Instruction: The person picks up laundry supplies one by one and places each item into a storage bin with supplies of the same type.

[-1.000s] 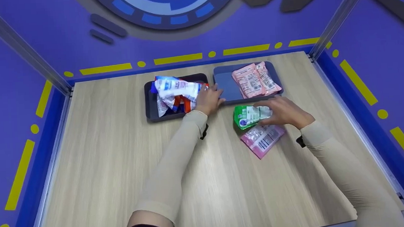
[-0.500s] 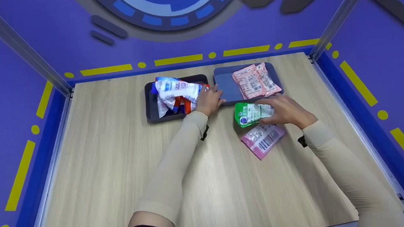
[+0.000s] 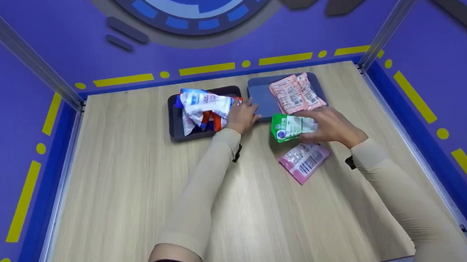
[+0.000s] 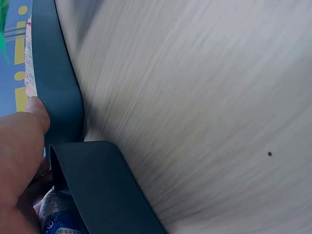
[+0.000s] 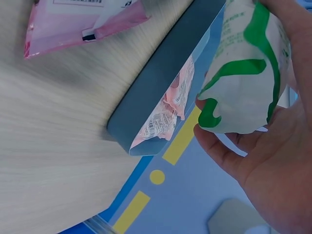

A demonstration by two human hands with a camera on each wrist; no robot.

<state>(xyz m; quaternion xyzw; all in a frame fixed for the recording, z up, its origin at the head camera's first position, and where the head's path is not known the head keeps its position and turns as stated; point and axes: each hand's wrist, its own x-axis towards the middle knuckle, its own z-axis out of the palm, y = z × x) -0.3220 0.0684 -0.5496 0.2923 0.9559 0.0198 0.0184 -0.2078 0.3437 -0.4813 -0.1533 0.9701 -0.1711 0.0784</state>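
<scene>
My right hand (image 3: 331, 128) grips a green-and-white snack packet (image 3: 291, 127), thumb on one side and fingers on the other, raised above the table before the right tray. In the right wrist view the packet's (image 5: 243, 68) white and green end shows in the grasp. My left hand (image 3: 241, 115) rests where the two trays meet; in the left wrist view one fingertip touches the blue-grey tray (image 4: 56, 73), others lie partly hidden behind the dark tray's wall (image 4: 100, 180). A pink packet (image 3: 305, 162) lies on the table below my right hand.
The dark left tray (image 3: 176, 128) holds a heap of white, blue and red-orange packets (image 3: 206, 102). Pale pink packets (image 3: 291, 94) lie at the right side of the blue-grey tray (image 3: 261, 93). Blue-purple panels (image 3: 197, 53) enclose the wooden table (image 3: 132, 184) at the back and sides.
My right hand has lifted the green-and-white packet slightly, toward the right tray and away from the pink packet. The left hand keeps its place at the trays.
</scene>
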